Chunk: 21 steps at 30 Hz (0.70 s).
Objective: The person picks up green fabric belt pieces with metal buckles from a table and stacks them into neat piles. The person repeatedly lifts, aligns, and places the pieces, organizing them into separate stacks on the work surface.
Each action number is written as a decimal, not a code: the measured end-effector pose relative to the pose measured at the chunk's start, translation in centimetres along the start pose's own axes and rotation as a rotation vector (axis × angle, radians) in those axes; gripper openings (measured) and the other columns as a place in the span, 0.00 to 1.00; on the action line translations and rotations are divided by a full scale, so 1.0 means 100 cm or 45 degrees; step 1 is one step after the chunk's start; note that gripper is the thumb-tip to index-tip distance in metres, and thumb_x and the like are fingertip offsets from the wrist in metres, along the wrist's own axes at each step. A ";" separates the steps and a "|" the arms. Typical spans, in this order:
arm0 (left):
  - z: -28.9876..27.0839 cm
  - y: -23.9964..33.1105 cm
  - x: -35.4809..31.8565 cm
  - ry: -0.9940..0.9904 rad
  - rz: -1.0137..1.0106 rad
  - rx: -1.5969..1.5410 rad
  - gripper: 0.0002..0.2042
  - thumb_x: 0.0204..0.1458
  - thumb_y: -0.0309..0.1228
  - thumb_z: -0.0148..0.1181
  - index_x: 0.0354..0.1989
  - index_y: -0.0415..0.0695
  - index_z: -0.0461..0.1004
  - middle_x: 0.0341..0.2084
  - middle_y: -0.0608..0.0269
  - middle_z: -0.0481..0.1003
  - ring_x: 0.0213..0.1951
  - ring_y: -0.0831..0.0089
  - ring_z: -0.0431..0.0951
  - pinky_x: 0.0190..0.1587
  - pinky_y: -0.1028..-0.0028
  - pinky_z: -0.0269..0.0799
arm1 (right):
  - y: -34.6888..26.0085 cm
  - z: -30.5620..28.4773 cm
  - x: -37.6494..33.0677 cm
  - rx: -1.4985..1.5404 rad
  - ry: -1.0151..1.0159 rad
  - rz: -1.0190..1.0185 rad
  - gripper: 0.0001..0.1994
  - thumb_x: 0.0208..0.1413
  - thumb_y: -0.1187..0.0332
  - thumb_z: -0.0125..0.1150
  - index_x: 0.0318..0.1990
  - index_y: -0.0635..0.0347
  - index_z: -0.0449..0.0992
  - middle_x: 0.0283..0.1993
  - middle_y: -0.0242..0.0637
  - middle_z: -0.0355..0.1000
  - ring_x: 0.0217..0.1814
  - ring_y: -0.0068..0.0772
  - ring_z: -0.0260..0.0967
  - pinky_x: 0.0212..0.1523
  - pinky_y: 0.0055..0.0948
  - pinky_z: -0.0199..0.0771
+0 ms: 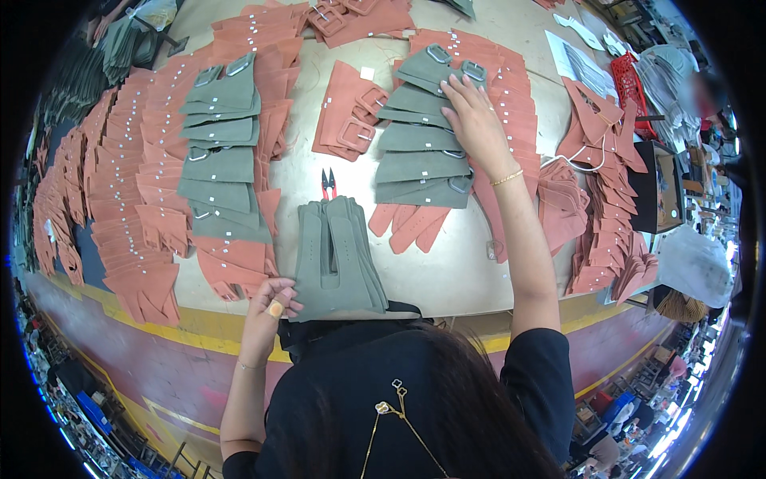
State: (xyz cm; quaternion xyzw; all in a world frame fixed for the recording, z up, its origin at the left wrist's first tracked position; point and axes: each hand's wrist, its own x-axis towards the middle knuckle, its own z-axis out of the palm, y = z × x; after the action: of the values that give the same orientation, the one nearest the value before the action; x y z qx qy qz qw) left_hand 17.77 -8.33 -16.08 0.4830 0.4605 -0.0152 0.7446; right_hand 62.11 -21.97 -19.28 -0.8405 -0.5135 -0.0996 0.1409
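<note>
My right hand (472, 118) reaches far forward and rests flat on a column of overlapping grey-green strap pieces with metal buckles (423, 136), fingers spread over its upper right part. My left hand (270, 306) pinches the lower left corner of a stack of grey-green pieces (335, 255) at the table's near edge. Small red-handled snips (328, 184) lie just beyond that stack.
A second column of grey-green buckle pieces (217, 144) lies to the left. Rust-red pieces (120, 184) cover much of the beige table (447, 275) in overlapping rows. Rust-red buckle pieces (349, 120) sit mid-table. A red basket (630, 84) and a dark box (666, 188) stand at right.
</note>
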 end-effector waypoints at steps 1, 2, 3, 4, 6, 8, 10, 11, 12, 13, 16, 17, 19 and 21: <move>0.000 0.000 0.000 -0.006 0.008 0.001 0.11 0.61 0.30 0.54 0.49 0.40 0.69 0.36 0.64 0.73 0.35 0.75 0.76 0.38 0.78 0.70 | -0.001 0.000 -0.001 0.007 0.003 0.008 0.20 0.62 0.64 0.54 0.61 0.56 0.68 0.65 0.40 0.64 0.71 0.44 0.56 0.70 0.45 0.54; 0.001 0.000 0.000 -0.002 0.008 0.003 0.10 0.61 0.30 0.54 0.49 0.41 0.68 0.36 0.65 0.73 0.35 0.75 0.76 0.38 0.78 0.70 | -0.001 0.000 -0.001 0.007 0.000 0.011 0.20 0.62 0.64 0.54 0.61 0.56 0.68 0.65 0.40 0.64 0.71 0.44 0.56 0.70 0.45 0.54; 0.001 0.000 0.000 0.003 0.011 0.001 0.10 0.62 0.30 0.53 0.49 0.41 0.68 0.36 0.65 0.73 0.35 0.76 0.76 0.38 0.78 0.70 | -0.002 0.000 -0.002 0.007 -0.001 0.016 0.20 0.62 0.65 0.54 0.61 0.56 0.68 0.65 0.40 0.64 0.71 0.44 0.56 0.70 0.45 0.54; 0.002 0.000 -0.001 0.011 0.008 0.000 0.11 0.61 0.30 0.54 0.49 0.40 0.69 0.36 0.65 0.73 0.35 0.76 0.76 0.38 0.78 0.69 | -0.003 -0.001 -0.002 0.008 -0.001 0.020 0.20 0.62 0.65 0.54 0.61 0.56 0.68 0.65 0.40 0.64 0.71 0.44 0.56 0.70 0.45 0.54; 0.003 0.000 -0.001 0.025 0.010 -0.016 0.11 0.61 0.30 0.55 0.48 0.39 0.70 0.37 0.64 0.73 0.35 0.76 0.76 0.37 0.78 0.68 | -0.005 -0.002 -0.003 0.013 0.005 0.020 0.20 0.62 0.64 0.54 0.61 0.56 0.68 0.66 0.40 0.64 0.71 0.44 0.55 0.70 0.44 0.54; 0.003 0.000 -0.001 0.027 0.004 -0.007 0.11 0.61 0.30 0.55 0.48 0.39 0.71 0.37 0.64 0.73 0.35 0.76 0.76 0.37 0.78 0.69 | -0.006 -0.003 -0.005 0.019 0.003 0.023 0.21 0.61 0.64 0.54 0.61 0.56 0.68 0.66 0.40 0.63 0.71 0.44 0.55 0.70 0.45 0.54; 0.003 0.000 0.000 0.023 0.005 -0.007 0.11 0.61 0.30 0.55 0.48 0.39 0.71 0.37 0.64 0.72 0.35 0.76 0.76 0.37 0.78 0.69 | -0.007 -0.005 -0.007 0.026 -0.010 0.036 0.22 0.61 0.64 0.55 0.62 0.57 0.67 0.66 0.41 0.62 0.71 0.43 0.55 0.70 0.45 0.54; 0.003 0.000 0.001 0.018 0.005 -0.009 0.11 0.61 0.30 0.54 0.48 0.39 0.71 0.37 0.64 0.72 0.35 0.76 0.76 0.37 0.78 0.69 | -0.008 -0.006 -0.008 0.052 0.028 0.050 0.23 0.60 0.63 0.56 0.62 0.57 0.66 0.67 0.41 0.62 0.71 0.44 0.55 0.70 0.45 0.54; 0.003 0.000 0.001 0.020 0.000 -0.011 0.11 0.61 0.30 0.54 0.48 0.39 0.71 0.37 0.65 0.72 0.35 0.76 0.76 0.37 0.78 0.69 | -0.009 -0.006 -0.010 0.079 0.061 0.071 0.25 0.59 0.62 0.57 0.63 0.57 0.65 0.67 0.41 0.61 0.72 0.45 0.54 0.70 0.45 0.54; 0.002 0.000 0.001 0.013 0.002 0.005 0.10 0.61 0.30 0.54 0.48 0.40 0.70 0.36 0.65 0.72 0.35 0.76 0.76 0.38 0.78 0.69 | -0.009 -0.006 -0.011 0.105 0.102 0.079 0.26 0.59 0.61 0.59 0.64 0.58 0.64 0.68 0.42 0.60 0.72 0.45 0.54 0.70 0.45 0.54; 0.003 0.000 0.001 0.013 0.000 0.035 0.10 0.62 0.29 0.52 0.49 0.40 0.69 0.35 0.66 0.72 0.35 0.75 0.76 0.38 0.78 0.70 | -0.008 -0.006 -0.013 0.119 0.196 0.181 0.32 0.56 0.58 0.62 0.66 0.57 0.60 0.70 0.43 0.57 0.73 0.48 0.52 0.70 0.46 0.53; 0.003 0.001 0.001 0.015 0.004 0.036 0.10 0.62 0.29 0.52 0.49 0.40 0.69 0.35 0.66 0.72 0.35 0.75 0.76 0.38 0.78 0.70 | -0.008 -0.005 -0.014 0.115 0.191 0.187 0.33 0.56 0.57 0.62 0.67 0.57 0.60 0.70 0.42 0.56 0.73 0.48 0.51 0.70 0.47 0.53; 0.003 0.001 0.001 0.016 0.006 0.034 0.10 0.62 0.29 0.52 0.48 0.40 0.69 0.35 0.65 0.72 0.35 0.75 0.76 0.38 0.78 0.70 | -0.008 -0.005 -0.014 0.109 0.176 0.210 0.35 0.55 0.55 0.63 0.67 0.56 0.59 0.71 0.42 0.55 0.73 0.50 0.50 0.70 0.48 0.53; 0.004 0.002 0.001 0.017 0.000 0.029 0.09 0.62 0.28 0.52 0.48 0.40 0.69 0.35 0.65 0.72 0.35 0.75 0.76 0.37 0.78 0.70 | -0.008 -0.004 -0.014 0.089 0.168 0.206 0.35 0.55 0.55 0.62 0.68 0.55 0.58 0.71 0.42 0.54 0.73 0.49 0.50 0.70 0.49 0.52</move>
State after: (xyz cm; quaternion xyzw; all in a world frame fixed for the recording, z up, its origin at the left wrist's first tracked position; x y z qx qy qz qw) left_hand 18.19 -8.48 -15.96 0.4916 0.4653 -0.0171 0.7359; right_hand 60.71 -22.96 -19.22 -0.8654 -0.4368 -0.1251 0.2113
